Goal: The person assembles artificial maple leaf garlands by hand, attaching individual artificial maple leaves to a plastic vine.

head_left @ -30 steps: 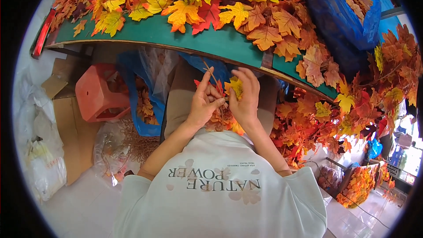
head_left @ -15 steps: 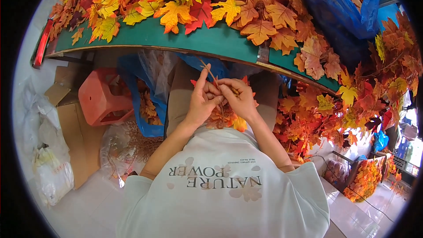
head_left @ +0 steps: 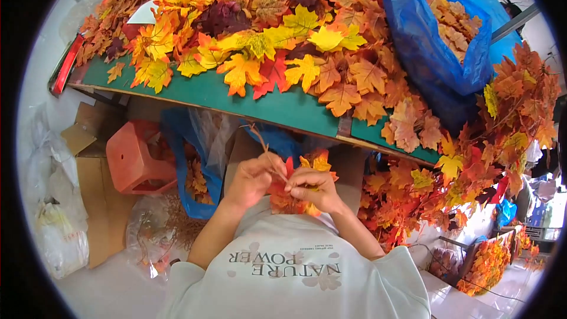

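Over my lap, both hands work on a thin brown artificial stem (head_left: 260, 139) that slants up and to the left toward the table edge. My left hand (head_left: 251, 180) is closed, pinching the stem between thumb and fingers. Close beside it, my right hand (head_left: 316, 190) is also closed, thumb and forefinger gripping the stem's lower part. Artificial maple leaves in red and orange (head_left: 282, 202) lie under and between the hands, against my shirt. More orange-yellow leaves (head_left: 319, 161) show just beyond the right hand. The fingertips partly hide where stem and leaves meet.
A green table (head_left: 266, 109) ahead bears heaped autumn leaves (head_left: 242, 71) and a blue bag (head_left: 425, 53) of leaves. Leafy garlands (head_left: 401, 195) hang at the right. To the left stand a salmon-coloured plastic stool (head_left: 133, 156), cardboard (head_left: 97, 195) and clear plastic bags (head_left: 59, 224).
The view has tilted up, showing more of the table. My left forefinger, stretched out along the stem before, has bent in to pinch it. Both hands have come slightly nearer my body.
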`<state>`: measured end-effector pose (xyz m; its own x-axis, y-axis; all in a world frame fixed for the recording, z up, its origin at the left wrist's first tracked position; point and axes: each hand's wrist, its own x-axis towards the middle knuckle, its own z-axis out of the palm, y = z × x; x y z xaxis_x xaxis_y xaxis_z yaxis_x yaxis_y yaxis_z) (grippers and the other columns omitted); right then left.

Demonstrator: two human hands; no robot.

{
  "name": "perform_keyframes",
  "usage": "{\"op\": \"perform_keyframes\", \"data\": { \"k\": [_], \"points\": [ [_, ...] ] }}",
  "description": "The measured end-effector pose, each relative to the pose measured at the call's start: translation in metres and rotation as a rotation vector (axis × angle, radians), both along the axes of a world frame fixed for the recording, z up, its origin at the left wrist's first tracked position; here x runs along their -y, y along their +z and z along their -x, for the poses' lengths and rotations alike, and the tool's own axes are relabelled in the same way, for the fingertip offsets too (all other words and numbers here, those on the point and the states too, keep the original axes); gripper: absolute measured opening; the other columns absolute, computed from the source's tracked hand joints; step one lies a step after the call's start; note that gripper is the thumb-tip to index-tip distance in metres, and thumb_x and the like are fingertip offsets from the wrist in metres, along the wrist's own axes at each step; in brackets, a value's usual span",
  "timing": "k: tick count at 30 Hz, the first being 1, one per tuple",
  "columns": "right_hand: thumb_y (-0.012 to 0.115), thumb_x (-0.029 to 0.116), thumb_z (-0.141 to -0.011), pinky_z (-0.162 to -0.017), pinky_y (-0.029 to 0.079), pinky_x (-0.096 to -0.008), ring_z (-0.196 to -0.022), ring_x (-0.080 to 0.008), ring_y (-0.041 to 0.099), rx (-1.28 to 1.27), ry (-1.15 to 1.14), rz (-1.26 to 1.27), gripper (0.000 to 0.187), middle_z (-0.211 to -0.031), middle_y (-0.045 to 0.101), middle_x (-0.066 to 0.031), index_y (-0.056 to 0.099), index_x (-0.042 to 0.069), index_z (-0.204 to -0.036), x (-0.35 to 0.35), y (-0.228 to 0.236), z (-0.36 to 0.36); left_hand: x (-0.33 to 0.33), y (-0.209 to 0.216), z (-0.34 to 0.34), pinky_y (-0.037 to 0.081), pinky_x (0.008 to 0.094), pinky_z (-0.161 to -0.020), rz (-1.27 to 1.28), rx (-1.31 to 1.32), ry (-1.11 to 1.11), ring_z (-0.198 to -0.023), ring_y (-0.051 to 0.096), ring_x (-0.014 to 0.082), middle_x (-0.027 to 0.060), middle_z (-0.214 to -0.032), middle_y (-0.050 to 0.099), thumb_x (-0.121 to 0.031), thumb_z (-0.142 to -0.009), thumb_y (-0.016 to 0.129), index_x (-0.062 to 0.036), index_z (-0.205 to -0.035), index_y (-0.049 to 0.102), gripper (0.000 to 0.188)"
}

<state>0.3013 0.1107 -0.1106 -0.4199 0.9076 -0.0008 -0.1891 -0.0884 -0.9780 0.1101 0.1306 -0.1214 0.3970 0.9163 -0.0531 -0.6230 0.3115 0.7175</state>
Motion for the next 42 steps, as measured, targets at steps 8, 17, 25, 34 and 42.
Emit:
{"op": "perform_keyframes", "data": {
  "k": [8,17,25,34,42],
  "points": [
    [0.070,0.007,-0.079,-0.076,0.046,-0.0279,-0.081,-0.0154,0.058,-0.294,0.336,0.206,0.013,-0.088,0.064,-0.0056,0.067,0.000,-0.088,-0.005,0.030,-0.005,0.003,0.041,-0.009,0.045,0.0362,-0.067,-0.491,0.091,0.068,-0.081,0.058,0.0216,0.0079,-0.081,0.062,-0.008,-0.073,0.076,-0.0069,-0.073,0.060,0.016],
    [0.069,0.020,-0.082,-0.080,0.047,-0.0331,-0.088,-0.0215,0.061,0.115,0.211,-0.357,0.026,-0.091,0.065,-0.0100,0.065,-0.002,-0.093,-0.045,0.067,-0.024,-0.002,0.011,-0.004,0.051,0.0328,-0.077,-0.097,0.446,0.010,-0.064,0.061,0.0171,0.0062,-0.085,0.053,-0.008,-0.082,0.066,-0.0069,-0.087,0.056,0.011],
    [0.061,0.009,-0.087,-0.069,0.048,-0.0269,-0.079,-0.0128,0.060,0.359,-0.412,-0.309,0.011,-0.084,0.065,-0.0059,0.067,0.001,-0.090,-0.076,0.087,-0.037,-0.001,-0.048,0.004,0.053,0.0323,-0.062,0.285,0.297,0.198,-0.066,0.054,0.0165,0.0027,-0.083,0.053,0.002,-0.079,0.060,-0.0075,-0.086,0.056,0.012],
    [0.068,0.018,-0.080,-0.094,0.041,-0.0375,-0.114,-0.0316,0.050,0.298,0.370,-0.456,0.055,-0.125,0.052,-0.0154,0.045,0.003,-0.128,-0.040,0.084,0.014,0.008,0.038,0.037,0.046,0.0258,-0.058,-0.573,-0.412,0.789,-0.059,0.046,0.0136,0.0054,-0.077,0.048,0.012,-0.076,0.057,-0.0035,-0.087,0.050,0.020],
    [0.065,0.019,-0.078,-0.087,0.043,-0.0400,-0.103,-0.0356,0.053,0.381,0.432,-0.466,0.050,-0.111,0.056,-0.0197,0.048,-0.001,-0.121,-0.028,0.050,0.034,0.019,0.045,0.035,0.052,0.0321,-0.076,0.148,0.101,0.602,-0.082,0.059,0.0171,0.0065,-0.097,0.056,-0.002,-0.087,0.052,-0.0075,-0.102,0.052,0.017]
  ]
}}
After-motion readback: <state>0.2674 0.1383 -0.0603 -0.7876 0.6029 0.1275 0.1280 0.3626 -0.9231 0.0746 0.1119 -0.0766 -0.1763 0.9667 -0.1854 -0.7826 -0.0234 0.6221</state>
